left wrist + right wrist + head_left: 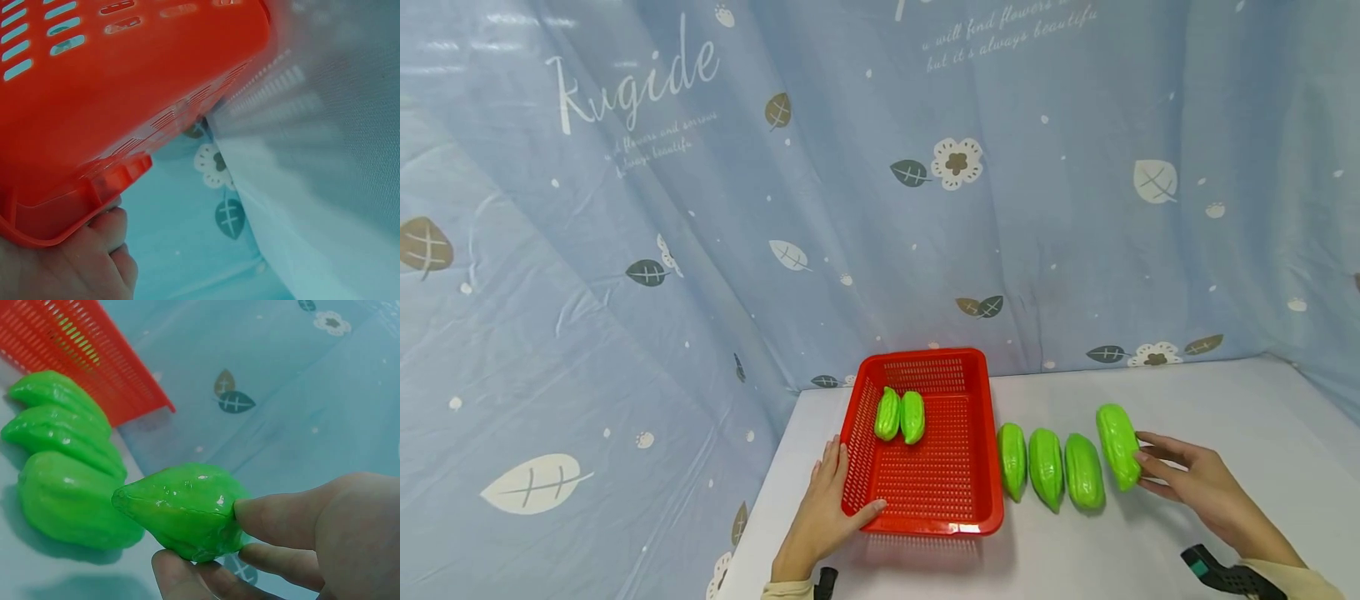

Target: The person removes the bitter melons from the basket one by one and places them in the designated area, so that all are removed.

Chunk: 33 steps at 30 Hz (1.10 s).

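- Blue curtain [865, 208] with pale leaves, flowers and lettering hangs behind and to the left of your white table [1195, 408]; the lettering at the top is cut off by your head view, as is the table's near edge.
- Your red basket [925, 527] sits toward the left of the table, with two green gourds [913, 417] side by side in its far left part.
- In your left wrist view its wall hides what lies inside, and your right wrist view catches only part of its side.
- Three more gourds [1047, 468] lie in a row on the table, right of the basket; you cannot tell whether the leftmost touches its wall.
- Your left hand [823, 512] rests at the basket's near left corner, fingers fairly straight along the left side, thumb spread apart from them over the near rim; the rim hides the fingertips in your left wrist view.
- Your right hand [1198, 487] pinches a fourth gourd [1116, 442] between thumb and fingers, raised off the table to the right of the row; its pointed end shows clearly in your right wrist view, while the gripped end is partly covered.
- Both sleeves [1292, 577] run out of your head view at the near edge.
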Each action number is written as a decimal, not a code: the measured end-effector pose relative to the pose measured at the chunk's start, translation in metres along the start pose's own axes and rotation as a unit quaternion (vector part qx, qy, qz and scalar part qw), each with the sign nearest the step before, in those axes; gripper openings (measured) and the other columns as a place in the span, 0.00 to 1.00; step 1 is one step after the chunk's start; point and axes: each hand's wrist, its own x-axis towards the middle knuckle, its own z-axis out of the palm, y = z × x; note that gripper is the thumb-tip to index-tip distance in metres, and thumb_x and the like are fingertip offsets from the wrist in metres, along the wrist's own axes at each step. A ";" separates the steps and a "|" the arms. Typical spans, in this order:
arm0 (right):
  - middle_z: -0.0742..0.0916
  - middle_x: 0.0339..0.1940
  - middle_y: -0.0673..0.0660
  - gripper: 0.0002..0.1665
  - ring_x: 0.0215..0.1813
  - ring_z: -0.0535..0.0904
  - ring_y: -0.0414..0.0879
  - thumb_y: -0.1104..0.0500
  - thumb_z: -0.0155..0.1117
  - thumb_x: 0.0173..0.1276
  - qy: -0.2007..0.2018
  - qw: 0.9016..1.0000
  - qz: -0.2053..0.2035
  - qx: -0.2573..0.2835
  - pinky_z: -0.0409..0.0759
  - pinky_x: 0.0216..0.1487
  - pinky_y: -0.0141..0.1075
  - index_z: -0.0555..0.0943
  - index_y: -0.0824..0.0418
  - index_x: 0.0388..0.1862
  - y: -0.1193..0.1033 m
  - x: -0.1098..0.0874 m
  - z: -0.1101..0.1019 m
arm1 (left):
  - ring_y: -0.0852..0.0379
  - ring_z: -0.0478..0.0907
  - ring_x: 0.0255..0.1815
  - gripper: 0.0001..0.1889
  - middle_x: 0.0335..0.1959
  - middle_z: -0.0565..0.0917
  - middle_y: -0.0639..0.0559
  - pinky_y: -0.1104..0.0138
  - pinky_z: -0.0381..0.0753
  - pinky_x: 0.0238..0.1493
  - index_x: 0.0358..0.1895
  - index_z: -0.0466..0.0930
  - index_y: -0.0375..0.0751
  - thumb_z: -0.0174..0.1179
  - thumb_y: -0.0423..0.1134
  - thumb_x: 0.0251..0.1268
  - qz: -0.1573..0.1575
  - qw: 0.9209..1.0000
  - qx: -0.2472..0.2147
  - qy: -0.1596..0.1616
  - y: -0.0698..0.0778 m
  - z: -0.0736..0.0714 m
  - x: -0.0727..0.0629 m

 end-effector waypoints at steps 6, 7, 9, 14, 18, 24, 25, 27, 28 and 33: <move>0.70 0.68 0.82 0.44 0.49 0.85 0.36 0.51 0.56 0.82 -0.007 1.000 0.007 0.005 0.89 0.54 0.39 0.52 0.79 0.80 0.008 0.000 -0.002 | 0.39 0.48 0.87 0.61 0.87 0.47 0.40 0.40 0.55 0.83 0.82 0.51 0.32 0.61 0.75 0.59 0.009 1.000 0.004 0.010 0.000 0.000 0.000; 0.71 0.68 0.82 0.44 0.49 0.85 0.36 0.52 0.56 0.82 -0.008 1.000 0.009 0.006 0.89 0.53 0.39 0.52 0.79 0.80 0.010 0.000 -0.003 | 0.39 0.49 0.87 0.61 0.87 0.48 0.39 0.39 0.56 0.82 0.82 0.51 0.31 0.60 0.75 0.59 0.011 1.000 0.006 0.012 0.000 0.000 0.000; 0.71 0.68 0.82 0.44 0.48 0.85 0.36 0.52 0.56 0.82 -0.009 1.000 0.013 0.008 0.89 0.53 0.39 0.52 0.79 0.80 0.013 0.001 -0.003 | 0.38 0.49 0.87 0.61 0.86 0.49 0.39 0.39 0.56 0.82 0.82 0.52 0.31 0.61 0.74 0.59 0.014 1.000 0.006 0.016 0.000 0.000 0.000; 0.71 0.67 0.83 0.43 0.50 0.85 0.39 0.53 0.57 0.82 -0.010 1.000 0.026 0.006 0.90 0.53 0.40 0.53 0.79 0.80 0.021 0.004 -0.001 | 0.37 0.50 0.86 0.61 0.86 0.49 0.38 0.39 0.57 0.82 0.82 0.52 0.31 0.61 0.74 0.59 0.016 1.000 0.010 0.020 0.001 0.000 0.000; 0.71 0.67 0.84 0.43 0.49 0.86 0.40 0.54 0.57 0.81 -0.009 0.999 0.031 0.003 0.90 0.52 0.39 0.53 0.80 0.79 0.026 0.006 0.001 | 0.38 0.48 0.87 0.61 0.87 0.48 0.40 0.40 0.55 0.83 0.82 0.51 0.32 0.61 0.75 0.59 0.009 1.000 0.005 0.012 0.001 -0.001 0.000; 0.73 0.64 0.84 0.42 0.47 0.87 0.41 0.57 0.57 0.81 -0.012 0.999 0.031 0.001 0.90 0.50 0.39 0.53 0.83 0.78 0.031 0.007 0.002 | 0.41 0.46 0.88 0.61 0.87 0.45 0.42 0.41 0.53 0.84 0.83 0.50 0.33 0.61 0.74 0.59 0.005 1.000 -0.004 0.005 0.001 -0.001 0.002; 0.73 0.64 0.84 0.42 0.47 0.87 0.41 0.56 0.57 0.81 -0.011 0.999 0.032 -0.001 0.90 0.50 0.39 0.53 0.83 0.77 0.031 0.007 0.003 | 0.40 0.46 0.88 0.61 0.87 0.46 0.42 0.41 0.53 0.84 0.83 0.50 0.33 0.61 0.74 0.59 0.005 1.000 -0.003 0.006 0.001 -0.001 0.002; 0.73 0.64 0.85 0.42 0.47 0.87 0.42 0.56 0.58 0.81 -0.008 0.999 0.034 -0.006 0.90 0.49 0.39 0.54 0.82 0.77 0.033 0.008 0.003 | 0.41 0.46 0.88 0.61 0.87 0.46 0.42 0.41 0.53 0.84 0.83 0.50 0.33 0.61 0.74 0.59 0.005 1.000 -0.001 0.006 0.000 0.000 0.002; 0.73 0.63 0.84 0.42 0.48 0.87 0.42 0.56 0.58 0.81 -0.009 0.999 0.033 -0.009 0.90 0.49 0.39 0.54 0.83 0.77 0.033 0.008 0.003 | 0.41 0.46 0.88 0.61 0.87 0.46 0.42 0.41 0.54 0.84 0.83 0.50 0.33 0.61 0.74 0.59 0.006 1.000 -0.001 0.007 0.000 0.000 0.002; 0.73 0.64 0.84 0.43 0.50 0.87 0.47 0.54 0.58 0.80 -0.010 0.999 0.038 -0.020 0.90 0.49 0.39 0.55 0.82 0.77 0.037 0.009 0.004 | 0.41 0.45 0.88 0.60 0.87 0.46 0.41 0.41 0.53 0.84 0.83 0.50 0.33 0.61 0.74 0.59 0.000 1.000 -0.001 0.005 0.000 0.000 0.001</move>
